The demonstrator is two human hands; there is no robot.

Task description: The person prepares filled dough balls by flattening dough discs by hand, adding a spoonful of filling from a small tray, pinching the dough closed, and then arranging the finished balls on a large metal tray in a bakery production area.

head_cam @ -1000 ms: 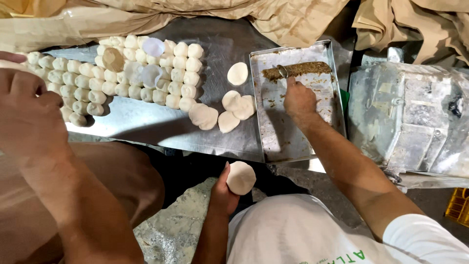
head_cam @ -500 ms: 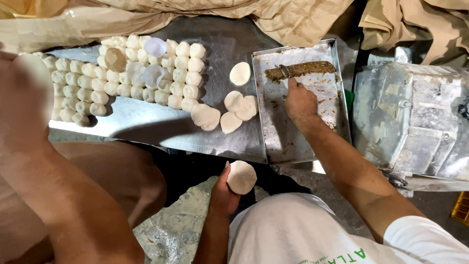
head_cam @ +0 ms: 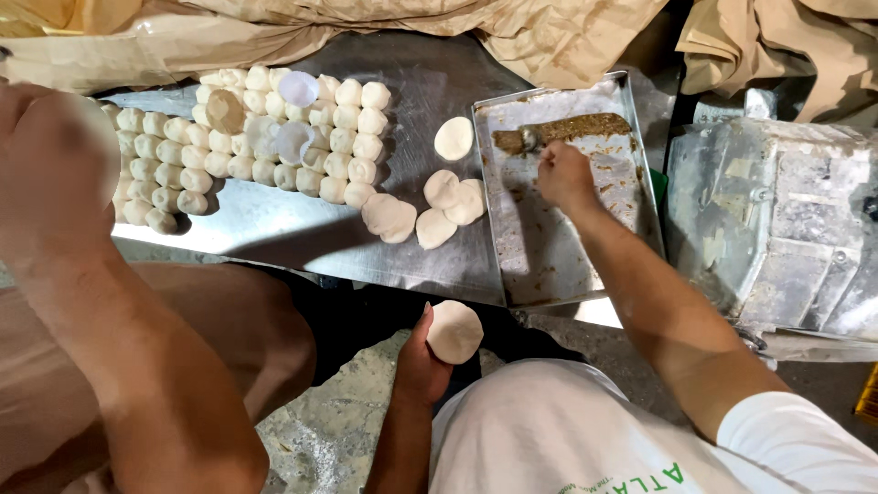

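Cupping a dough disc (head_cam: 455, 331), the left hand (head_cam: 416, 361) is holding it low in the centre of the frame, thumb lying along its edge and fingers curled underneath. The right hand (head_cam: 562, 176) is closing round what looks like a spoon (head_cam: 529, 139), upper right of centre, digging its bowl into the brown filling (head_cam: 585, 128).

Biggest thing in shot is a co-worker's arm (head_cam: 82, 274), filling the left side with its fist up in the upper left, well apart from both hands. The steel table (head_cam: 274, 229) is running across the middle. The tray (head_cam: 549, 256) is sitting on its right end, mostly scraped bare, with the filling bunched along the top edge. Rows of dough balls (head_cam: 347, 137) are packing the upper left of the table, and a few flattened rounds (head_cam: 439, 206) are lying just beside the tray's left wall.

My take on doing this bit well:
- Since the filling is running thin, I'd be dragging the spoon along the strip, not stabbing down, to gather a neat lump.
- I'd be keeping the disc level and slightly dished in the palm so it isn't folding or sliding off the fingers.
- It's sitting well below the tray, so I'd be bringing it closer.
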